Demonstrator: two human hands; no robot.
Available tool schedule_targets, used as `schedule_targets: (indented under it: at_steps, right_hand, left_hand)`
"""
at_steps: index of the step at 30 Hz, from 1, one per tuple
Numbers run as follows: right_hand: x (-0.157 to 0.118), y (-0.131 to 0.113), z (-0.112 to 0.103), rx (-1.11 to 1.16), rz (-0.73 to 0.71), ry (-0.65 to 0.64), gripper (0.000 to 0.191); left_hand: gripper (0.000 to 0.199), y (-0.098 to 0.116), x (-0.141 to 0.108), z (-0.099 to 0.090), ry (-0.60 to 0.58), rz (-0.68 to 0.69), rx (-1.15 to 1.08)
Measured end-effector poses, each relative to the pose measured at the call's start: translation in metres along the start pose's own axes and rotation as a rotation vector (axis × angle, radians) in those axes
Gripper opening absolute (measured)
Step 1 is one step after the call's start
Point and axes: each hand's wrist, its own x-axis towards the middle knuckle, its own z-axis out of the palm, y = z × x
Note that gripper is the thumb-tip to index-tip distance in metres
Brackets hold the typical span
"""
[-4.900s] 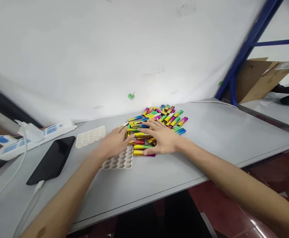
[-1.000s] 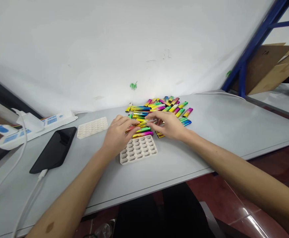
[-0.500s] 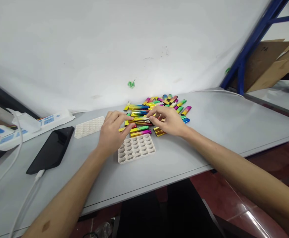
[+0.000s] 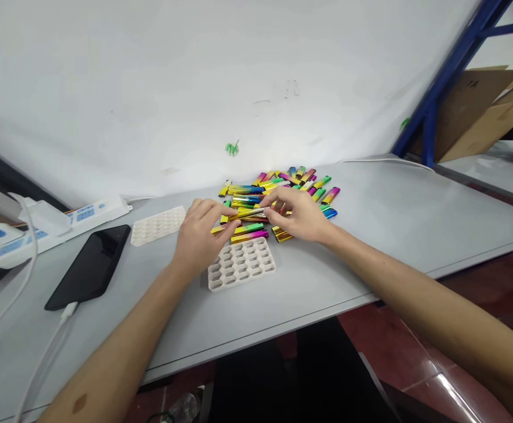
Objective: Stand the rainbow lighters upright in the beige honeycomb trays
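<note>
My left hand (image 4: 201,232) and my right hand (image 4: 299,214) meet over a heap of shiny, flat-oval lighter casings (image 4: 248,235). Between them is a gold lighter casing (image 4: 250,214), pinched at its left end by my left thumb and index finger. My right thumb and fingertips close on its right end. The casing tilts slightly, its right end higher. Just in front of the heap lies a white tray (image 4: 242,265) with rows of oval holes; my left hand covers its back left corner.
A second white holed tray (image 4: 158,225) lies to the left. Beside it are a black phone (image 4: 90,265) on a charging cable and a white power strip (image 4: 84,217). A white wall (image 4: 195,88) rises behind the table. Cardboard boxes (image 4: 481,111) stand beyond a blue frame (image 4: 432,111).
The gold casing has tilted a little and its right end has risen. Both hands stay in nearly the same place; the view has shifted very slightly.
</note>
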Motion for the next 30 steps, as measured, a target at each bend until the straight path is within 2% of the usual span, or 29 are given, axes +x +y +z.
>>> schedule_targets:
  at_steps: [12,16,19,22,26,30]
  right_hand:
    - [0.001,-0.002,0.001,-0.005,0.007,0.008,0.014]
    - [0.001,-0.002,0.001,0.03,0.037,0.009,0.014]
    - [0.001,-0.003,0.001,0.15,0.108,-0.011,0.015]
    - [0.001,-0.003,0.003,0.305,0.181,-0.04,0.024]
    - [0.003,-0.003,0.008,0.602,0.31,-0.071,0.028]
    - [0.007,-0.002,0.01,0.894,0.43,0.002,0.024]
  left_hand:
    - [0.006,0.002,0.0,0.0,-0.011,0.035,-0.034]
    - [0.01,-0.001,-0.001,0.001,-0.031,0.01,-0.027]
    - [0.017,-0.002,0.0,0.001,-0.034,-0.005,-0.021]
    - [0.017,-0.001,-0.001,0.001,-0.044,-0.018,-0.033]
    - [0.019,0.004,-0.001,-0.001,-0.066,-0.049,-0.074]
    - [0.025,0.006,-0.001,-0.002,-0.111,-0.118,-0.102]
